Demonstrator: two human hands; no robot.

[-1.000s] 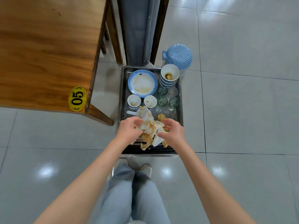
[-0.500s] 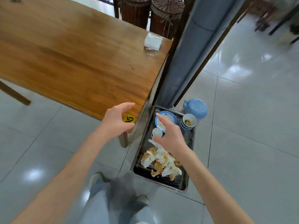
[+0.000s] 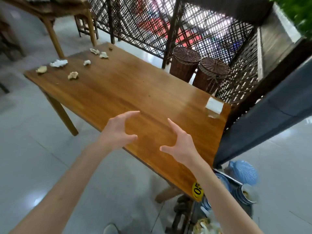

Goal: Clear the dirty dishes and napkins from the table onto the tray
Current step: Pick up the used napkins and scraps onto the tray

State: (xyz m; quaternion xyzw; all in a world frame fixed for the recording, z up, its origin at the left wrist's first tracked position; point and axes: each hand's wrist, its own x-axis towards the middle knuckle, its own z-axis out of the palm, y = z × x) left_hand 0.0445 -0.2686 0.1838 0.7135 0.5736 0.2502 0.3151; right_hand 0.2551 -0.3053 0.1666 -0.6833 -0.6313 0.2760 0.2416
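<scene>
Both hands hover empty above the near part of the tabletop: the left hand and the right hand have fingers spread and loosely curved, grasping nothing. The remaining task items are crumpled napkins grouped at the far left end of the tabletop: a white napkin and a tan napkin near the far left corner, a stained napkin just inboard of them, a small wad beyond it, and a pair of scraps by the far edge. The tray sits on the floor below the near right corner, carrying stacked bowls and used napkins. The step in hand appears to be the reach for the remaining napkins. Recommended procedure: move along the table toward its far left end, since the napkins lie well apart from both hands; sweep the scattered pieces together toward one point, using one hand as a stop; gather them in a single two-handed grasp. Crumpled paper is light and springy, so close the fingers fully to prevent dropped scraps. The white folded card at the right edge looks like a table fixture; leave it.
</scene>
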